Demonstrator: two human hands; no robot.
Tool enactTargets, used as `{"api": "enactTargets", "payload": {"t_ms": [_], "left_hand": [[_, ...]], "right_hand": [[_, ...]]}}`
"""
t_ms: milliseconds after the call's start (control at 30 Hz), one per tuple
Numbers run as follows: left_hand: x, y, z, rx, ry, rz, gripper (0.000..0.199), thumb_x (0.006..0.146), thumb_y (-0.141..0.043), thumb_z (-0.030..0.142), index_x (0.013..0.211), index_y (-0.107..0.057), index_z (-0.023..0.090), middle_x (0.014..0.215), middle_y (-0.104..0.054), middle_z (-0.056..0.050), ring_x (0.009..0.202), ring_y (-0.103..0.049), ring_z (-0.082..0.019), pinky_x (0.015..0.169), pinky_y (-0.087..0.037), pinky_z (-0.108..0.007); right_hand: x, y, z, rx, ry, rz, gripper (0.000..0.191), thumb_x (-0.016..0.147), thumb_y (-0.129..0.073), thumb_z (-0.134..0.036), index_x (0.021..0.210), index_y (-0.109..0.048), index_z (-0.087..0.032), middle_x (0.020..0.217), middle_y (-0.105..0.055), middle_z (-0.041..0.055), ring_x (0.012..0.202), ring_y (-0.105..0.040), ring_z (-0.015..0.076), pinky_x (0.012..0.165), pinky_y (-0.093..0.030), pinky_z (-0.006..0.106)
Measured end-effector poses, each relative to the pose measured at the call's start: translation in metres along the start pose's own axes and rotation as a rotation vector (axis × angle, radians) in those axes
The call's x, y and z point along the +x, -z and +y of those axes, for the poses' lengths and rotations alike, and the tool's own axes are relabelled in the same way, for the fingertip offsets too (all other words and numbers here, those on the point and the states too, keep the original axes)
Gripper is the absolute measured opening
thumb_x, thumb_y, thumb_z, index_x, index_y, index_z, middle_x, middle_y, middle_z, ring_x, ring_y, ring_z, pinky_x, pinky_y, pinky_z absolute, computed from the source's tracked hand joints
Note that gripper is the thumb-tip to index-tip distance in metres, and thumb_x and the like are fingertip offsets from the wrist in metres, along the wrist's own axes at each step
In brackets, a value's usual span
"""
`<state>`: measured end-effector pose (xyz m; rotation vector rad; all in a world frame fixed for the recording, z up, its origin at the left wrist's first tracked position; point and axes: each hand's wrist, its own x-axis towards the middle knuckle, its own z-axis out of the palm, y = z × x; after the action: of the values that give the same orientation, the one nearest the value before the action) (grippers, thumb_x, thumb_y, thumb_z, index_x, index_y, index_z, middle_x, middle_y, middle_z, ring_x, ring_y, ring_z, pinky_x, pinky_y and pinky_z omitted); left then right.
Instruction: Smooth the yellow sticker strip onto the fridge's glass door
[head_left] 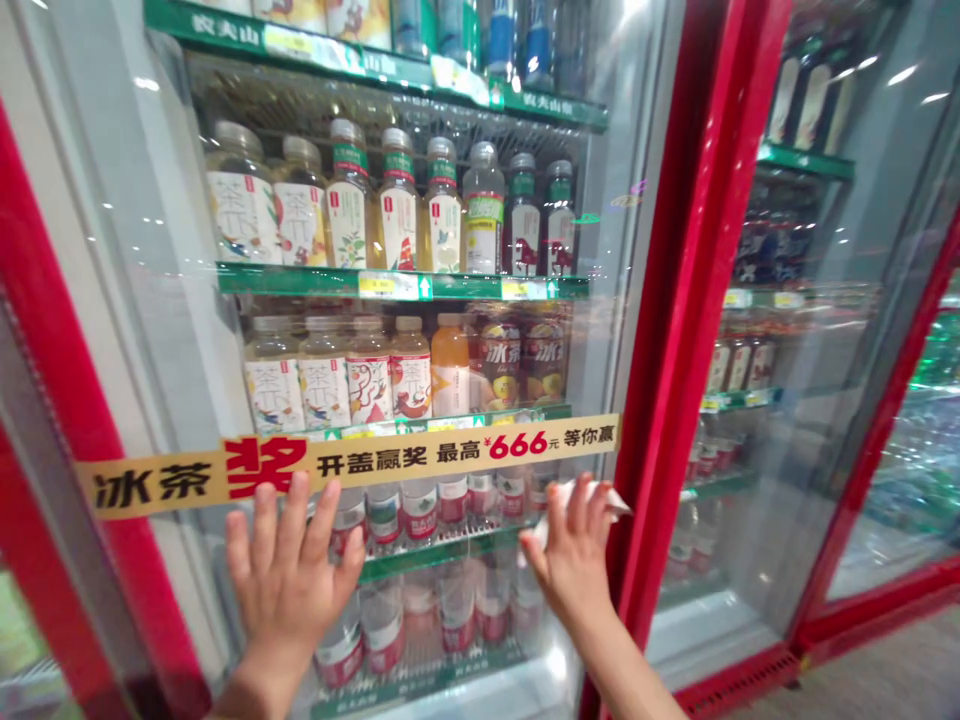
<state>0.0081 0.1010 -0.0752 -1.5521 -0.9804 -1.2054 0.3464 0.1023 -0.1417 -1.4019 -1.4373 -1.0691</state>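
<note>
A glass cooler door with a red frame [679,330] fills most of the view. My left hand [292,570] is spread at the lower left of the glass, its fingertips by the lower edge of a beige banner strip [420,455]. Nothing is held in it. Near the door's right side, my right hand [574,550] has its fingers wrapped over a white cloth or tissue [604,497], which lies between the fingers and the glass. Behind the glass, rows of bottled drinks [397,215] stand upright on green-edged shelves [300,283].
More red-framed coolers with bottles [739,362] stand to the right. A red frame edge [45,560] runs down the left side. Grey floor [885,670] shows at the bottom right. Reflections of lights lie on the glass.
</note>
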Motion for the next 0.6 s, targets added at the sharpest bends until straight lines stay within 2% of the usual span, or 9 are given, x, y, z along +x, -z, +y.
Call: {"api": "enactTargets", "payload": {"t_ms": [67,100,167,233,300,367,500,533,600], "left_hand": [[0.002,0.001,0.002,0.000,0.003,0.010,0.089,0.097,-0.074,0.030,0.174,-0.029,0.024,0.184,-0.021,-0.006,0.173,-0.012,-0.027,0.143,-0.007,-0.050],[0.002,0.001,0.002,-0.001,0.005,0.013,0.090,0.097,-0.074,0.030,0.174,-0.029,0.025,0.184,-0.021,-0.006,0.173,-0.012,-0.027,0.143,-0.007,-0.050],[0.003,0.001,0.002,-0.007,0.012,0.014,0.089,0.097,-0.074,0.031,0.174,-0.029,0.026,0.184,-0.021,-0.005,0.173,-0.013,-0.026,0.143,-0.008,-0.050],[0.002,0.001,0.002,-0.017,0.025,0.010,0.087,0.099,-0.072,0.033,0.174,-0.029,0.029,0.184,-0.022,-0.003,0.173,-0.014,-0.026,0.143,-0.009,-0.051],[0.001,0.000,0.002,-0.030,0.042,0.013,0.085,0.100,-0.070,0.035,0.174,-0.029,0.031,0.183,-0.023,-0.002,0.173,-0.015,-0.025,0.143,-0.010,-0.052],[0.001,-0.001,0.003,-0.045,0.046,0.017,0.083,0.100,-0.069,0.036,0.174,-0.029,0.031,0.183,-0.023,-0.002,0.173,-0.015,-0.025,0.143,-0.010,-0.052],[0.000,-0.001,0.003,-0.057,0.051,0.016,0.085,0.100,-0.070,0.038,0.174,-0.029,0.031,0.183,-0.023,-0.002,0.173,-0.014,-0.025,0.143,-0.009,-0.052],[0.000,-0.001,0.003,-0.054,0.052,0.017,0.085,0.099,-0.070,0.037,0.174,-0.029,0.031,0.183,-0.023,-0.002,0.173,-0.014,-0.025,0.143,-0.009,-0.052],[0.001,0.000,0.002,-0.045,0.046,0.018,0.086,0.099,-0.071,0.035,0.174,-0.029,0.031,0.182,-0.024,-0.003,0.173,-0.015,-0.026,0.143,-0.010,-0.053]], "right_hand": [[0.027,0.000,0.002,0.010,-0.230,0.004,0.092,0.107,-0.053,-0.047,0.179,-0.001,-0.024,0.185,0.009,0.0212,0.169,-0.008,0.0558,0.107,-0.050,0.082],[0.035,0.001,-0.006,0.025,-0.242,0.010,0.091,0.107,-0.052,-0.049,0.179,-0.003,-0.023,0.185,0.008,0.0216,0.169,-0.007,0.0565,0.108,-0.048,0.083],[0.035,0.005,-0.029,0.051,-0.043,0.016,0.087,0.103,-0.057,-0.060,0.177,-0.023,-0.032,0.187,-0.008,0.0128,0.171,-0.002,0.0521,0.116,-0.043,0.082],[0.021,0.008,-0.045,0.055,0.328,0.029,0.075,0.095,-0.058,-0.079,0.165,-0.047,-0.052,0.183,-0.028,-0.0063,0.173,-0.001,0.0414,0.127,-0.039,0.072],[0.013,0.010,-0.039,0.034,0.562,0.046,0.069,0.089,-0.057,-0.088,0.154,-0.055,-0.063,0.178,-0.036,-0.0180,0.174,-0.003,0.0338,0.133,-0.037,0.061],[0.030,0.012,-0.017,0.014,0.473,0.050,0.076,0.093,-0.062,-0.079,0.164,-0.044,-0.057,0.183,-0.026,-0.0110,0.174,-0.002,0.0364,0.134,-0.034,0.062],[0.107,0.021,0.006,0.052,-0.068,0.051,0.093,0.107,-0.056,-0.052,0.178,0.000,-0.031,0.185,0.011,0.0133,0.171,0.006,0.0503,0.124,-0.032,0.082],[0.117,0.022,-0.001,0.069,-0.106,0.049,0.093,0.107,-0.055,-0.051,0.178,0.003,-0.031,0.185,0.014,0.0131,0.170,0.007,0.0517,0.124,-0.030,0.084],[0.112,0.022,-0.020,0.115,0.052,0.035,0.091,0.106,-0.057,-0.058,0.178,-0.007,-0.036,0.187,0.007,0.0074,0.171,0.006,0.0507,0.126,-0.030,0.081]]}}
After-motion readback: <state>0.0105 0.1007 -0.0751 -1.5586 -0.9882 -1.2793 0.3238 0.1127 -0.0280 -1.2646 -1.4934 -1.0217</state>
